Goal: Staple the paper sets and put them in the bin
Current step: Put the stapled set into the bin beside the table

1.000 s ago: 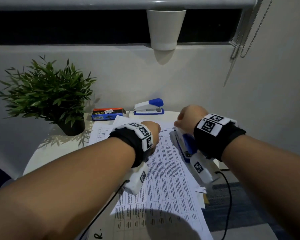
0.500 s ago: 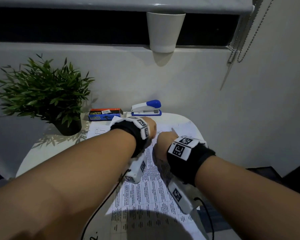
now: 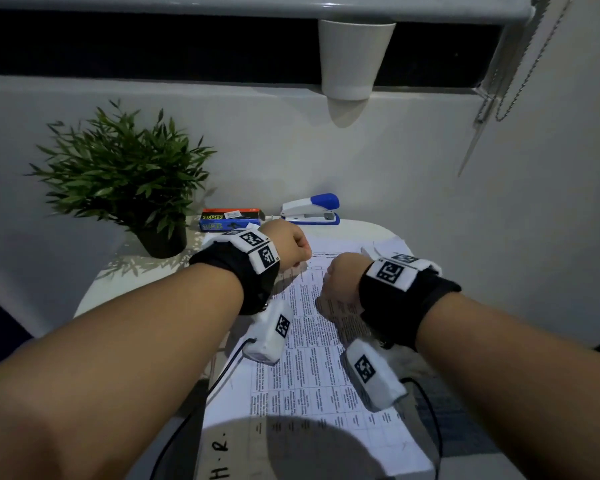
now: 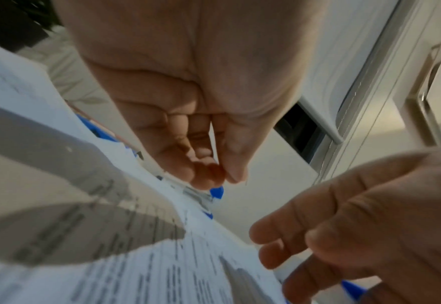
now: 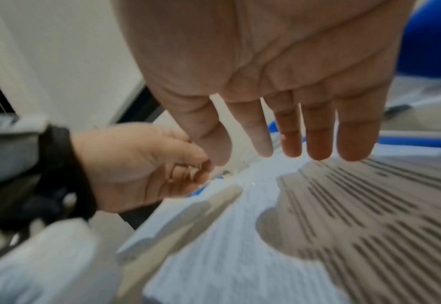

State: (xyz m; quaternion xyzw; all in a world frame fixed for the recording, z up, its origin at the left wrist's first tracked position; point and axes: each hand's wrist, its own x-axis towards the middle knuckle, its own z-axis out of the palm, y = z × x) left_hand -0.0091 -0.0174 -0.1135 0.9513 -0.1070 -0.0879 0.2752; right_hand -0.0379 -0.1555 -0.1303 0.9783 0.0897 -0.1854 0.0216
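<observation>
A printed paper set (image 3: 312,362) lies on the round white table (image 3: 125,278). My left hand (image 3: 293,245) is at the sheet's top edge, where its curled fingers (image 4: 209,174) and thumb pinch the paper. My right hand (image 3: 338,275) hovers just right of it, over the paper (image 5: 240,257). Its fingers (image 5: 318,139) are straight and spread and hold nothing. A blue stapler part (image 5: 432,41) shows beside the right palm. A second blue and white stapler (image 3: 310,211) sits at the table's back edge. A white bin (image 3: 355,57) hangs from the rail above.
A box of staples (image 3: 231,220) lies left of the far stapler. A potted green plant (image 3: 125,181) stands at the back left. More sheets (image 3: 385,247) fan out to the right. Black cables (image 3: 201,400) trail from both wrists, and a blind chain (image 3: 513,77) hangs at the upper right.
My right hand let go of the blue stapler at the paper's right edge and moved left toward the left hand, with its fingers now straight. The left hand stayed at the paper's top.
</observation>
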